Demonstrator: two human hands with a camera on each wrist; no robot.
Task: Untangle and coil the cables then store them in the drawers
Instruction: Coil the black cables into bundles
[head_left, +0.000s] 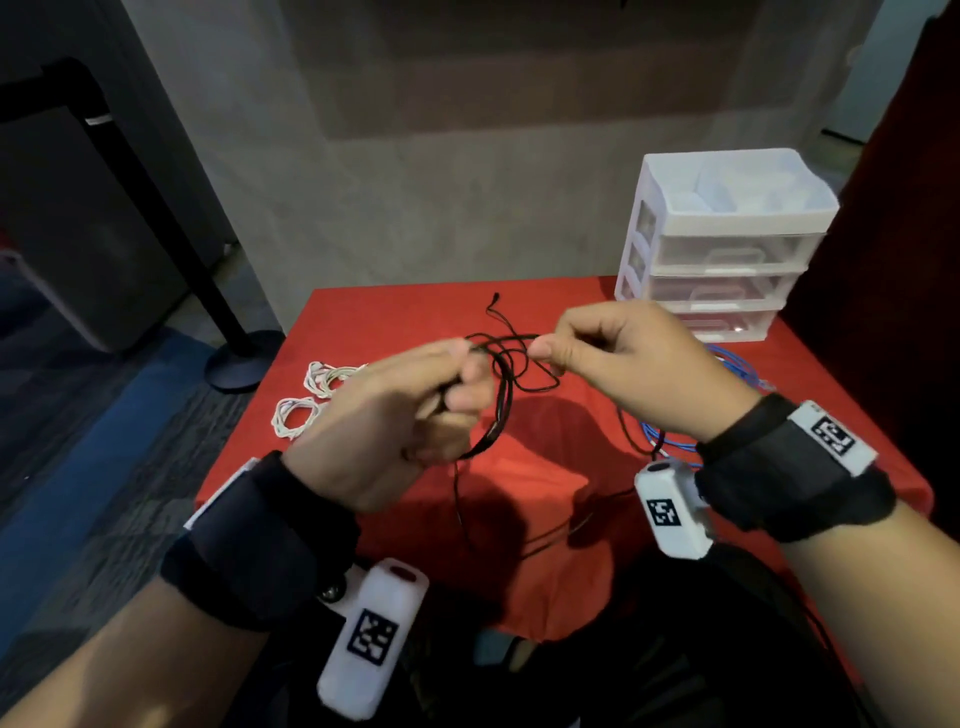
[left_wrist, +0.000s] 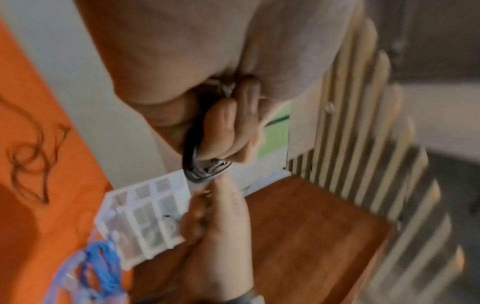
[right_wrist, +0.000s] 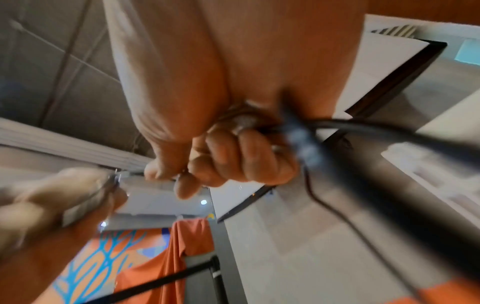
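Note:
A thin black cable (head_left: 501, 387) hangs in loops between both hands above the red table (head_left: 374, 317). My left hand (head_left: 415, 410) grips a bundle of its coils; in the left wrist view the curled fingers (left_wrist: 223, 131) wrap the black loops (left_wrist: 192, 164). My right hand (head_left: 597, 348) pinches a strand of the same cable between thumb and forefinger. The cable's loose tail (head_left: 462, 509) drops to the cloth toward me. In the right wrist view the right hand's fingers (right_wrist: 233, 160) are curled, with a blurred black cable (right_wrist: 363, 127) crossing close to the lens.
A white set of clear drawers (head_left: 722, 244) stands at the table's far right, drawers pushed in. A blue cable (head_left: 660, 436) lies under my right wrist. Two coiled white cables (head_left: 296, 415) lie at the table's left edge. A black stand base (head_left: 244, 358) sits on the floor left.

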